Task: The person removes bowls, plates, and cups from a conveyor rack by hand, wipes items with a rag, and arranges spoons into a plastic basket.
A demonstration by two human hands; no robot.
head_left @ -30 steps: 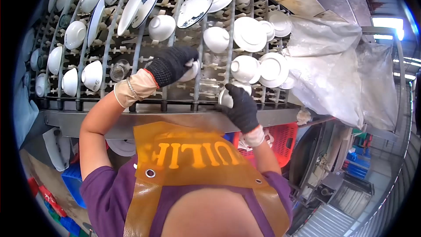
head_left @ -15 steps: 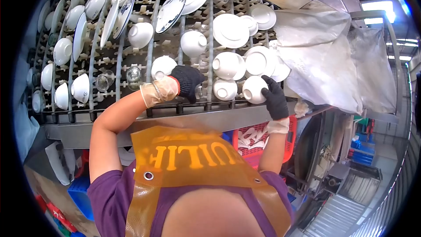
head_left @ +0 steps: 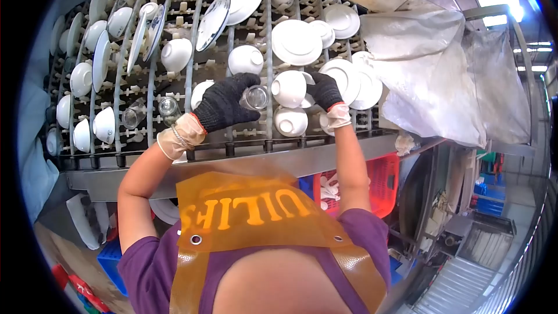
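Note:
My left hand [head_left: 226, 102], in a black glove with a pale cuff, has its fingers round a clear glass [head_left: 254, 98] above the rack [head_left: 268, 35]. Partly behind that hand sits a white bowl [head_left: 201, 92]. My right hand [head_left: 325, 89], gloved alike, is closed on the edge of a white bowl [head_left: 307, 101], whose middle its fingers hide. That bowl lies against another tilted white bowl [head_left: 289, 88]. Just below is a further white bowl [head_left: 290, 121]. Under my right wrist a white bowl [head_left: 325, 122] is partly covered.
White plates [head_left: 296, 42] and several bowls and glasses stand tilted along the rack's bars. A metal ledge [head_left: 244, 163] runs along the near side. Plastic sheeting [head_left: 412, 70] hangs at the right. A red basket [head_left: 383, 183] holding white pieces is below the ledge.
My right hand has left the lower right bowl and moved left and up to the bowl in the pair. My left hand has shifted left, and the glass now shows in its fingers.

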